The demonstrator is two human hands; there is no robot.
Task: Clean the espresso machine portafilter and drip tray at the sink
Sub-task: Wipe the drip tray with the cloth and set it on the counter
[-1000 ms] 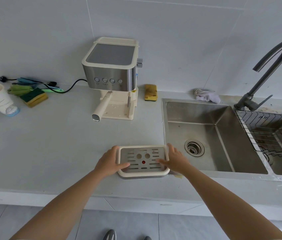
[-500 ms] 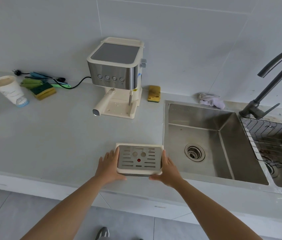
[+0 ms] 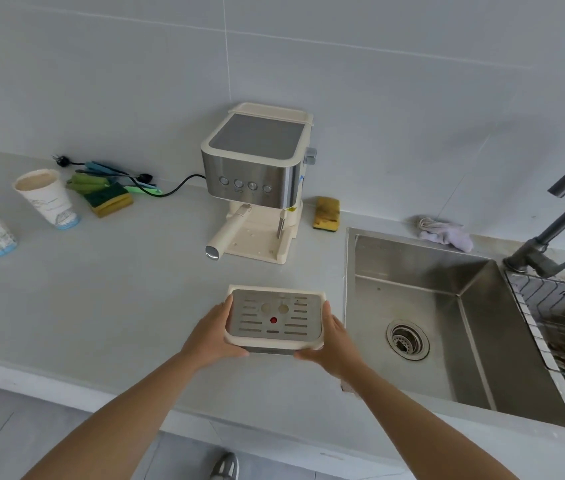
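- Nearest me, my left hand (image 3: 210, 336) and right hand (image 3: 334, 342) clamp the drip tray (image 3: 275, 320) between them, one on each short side, fingers curled under its base and thumbs at the rim.
- The tray sits level, its slotted metal grate and red float dot facing up; I cannot tell whether it rests on the counter (image 3: 101, 306) or is lifted just clear of it.
- It is out of the machine, which I count as the first step done, but it sits left of the sink (image 3: 464, 323), near its rim and not yet over the basin.
- The basin looks dry and holds only its drain; no water runs from the tap (image 3: 558, 230), so I judge that no washing has begun.
- Farther back, the espresso machine (image 3: 256, 174) stands against the wall with its base plate bare where the tray belongs.
- The portafilter (image 3: 229, 230) is locked in under the machine, handle pointing out toward me: untouched, by my reading.
- A yellow sponge (image 3: 326, 213) lies just right of the machine, near the sink's back corner.
- Left to do, as I see it: carry the tray over, rinse it, then unlock and wash the portafilter.
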